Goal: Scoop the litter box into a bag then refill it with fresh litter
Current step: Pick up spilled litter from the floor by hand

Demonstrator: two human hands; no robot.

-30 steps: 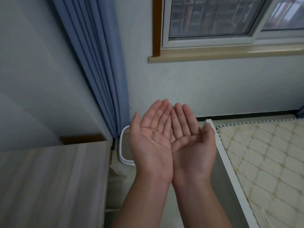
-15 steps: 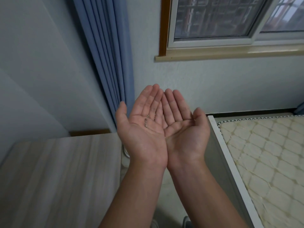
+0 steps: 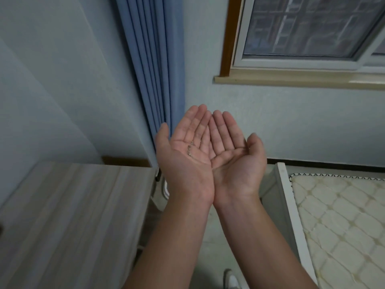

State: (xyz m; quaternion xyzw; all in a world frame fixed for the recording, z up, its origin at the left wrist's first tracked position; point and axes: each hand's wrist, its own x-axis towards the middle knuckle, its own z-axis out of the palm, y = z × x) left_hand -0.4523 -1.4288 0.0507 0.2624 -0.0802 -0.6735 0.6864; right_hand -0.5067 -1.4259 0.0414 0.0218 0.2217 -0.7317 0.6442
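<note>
I hold my left hand (image 3: 185, 161) and right hand (image 3: 233, 163) flat, palms up, empty; a white rim (image 3: 165, 187), perhaps the litter box, below them; scooping seemingly unstarted.

Wood-grain cabinet top (image 3: 68, 215) at left, quilted mattress (image 3: 341, 222) at right, floor (image 3: 210, 257) btwn

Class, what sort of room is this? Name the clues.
Probably a bedroom: a cream quilted mattress in a white frame, a blue pleated curtain beside a white-framed window, and a pale wood-grain cabinet top.
</note>
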